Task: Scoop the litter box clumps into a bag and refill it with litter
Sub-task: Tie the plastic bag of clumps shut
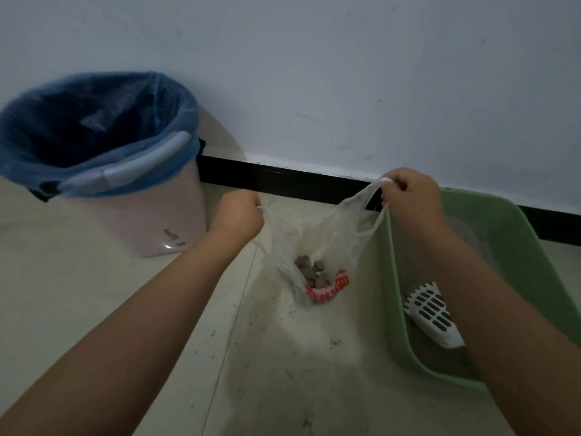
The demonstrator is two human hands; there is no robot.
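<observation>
Bin (151,215) left of bag (317,234), scoop (434,313) in litter box (515,247).

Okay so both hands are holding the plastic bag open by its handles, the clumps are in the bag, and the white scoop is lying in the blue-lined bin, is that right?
Not quite. The head view shows the white scoop lying in the green litter box, not in the blue-lined bin. The rest holds: the left hand and right hand each grip a handle of the plastic bag, with the clumps inside.

Light: dim, even, bluish indoor cast.
Shadows: soft ones beneath the thin clear plastic bag (317,234).
Glare: small highlight on the pale pink plastic bin (151,221).
Edges: wide-angle bending, slight softness throughout.
</observation>
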